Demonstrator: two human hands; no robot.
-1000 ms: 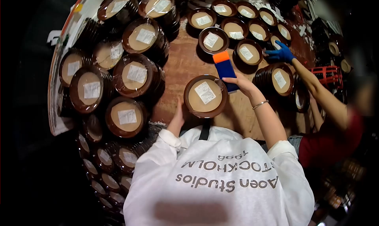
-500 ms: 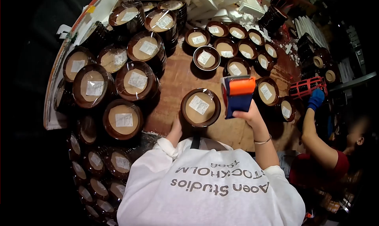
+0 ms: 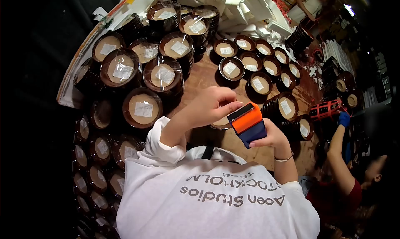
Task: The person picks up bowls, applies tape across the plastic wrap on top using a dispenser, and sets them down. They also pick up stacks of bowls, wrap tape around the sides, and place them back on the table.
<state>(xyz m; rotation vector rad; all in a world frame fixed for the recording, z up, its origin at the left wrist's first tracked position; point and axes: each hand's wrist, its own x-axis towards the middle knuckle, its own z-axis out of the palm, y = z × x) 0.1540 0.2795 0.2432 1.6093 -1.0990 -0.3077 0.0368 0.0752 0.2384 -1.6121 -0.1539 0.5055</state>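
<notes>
Clasps the tape dispenser (image 3: 248, 124) with the right hand (image 3: 273, 138), in a grip closed round the blue body, orange top turned up, just above the near edge of the counter (image 3: 202, 77). Pinches at the dispenser's front edge with the left hand (image 3: 210, 105), thumb and fingertips pressed together; cannot tell whether a tape end sits between them. Covers most of a bowl stack (image 3: 220, 123) beneath both hands, leaving only a sliver of brown rim and tan lid in sight.

Looks well along on the left side: appears finished with the tall stacks (image 3: 165, 75), crossed by glinting clear strips over white labels. Seems yet to deal with the covered stack, the plainer-looking stack (image 3: 143, 107) just left of the arm, and the rows of small bowls (image 3: 258, 84) farther back, each brown, tan-lidded and labelled, with no strips to be made out.

Shows, beyond these, white foam pieces (image 3: 250, 5) at the far edge and a co-worker's blue glove (image 3: 344, 119) beside a red crate (image 3: 327, 109).
</notes>
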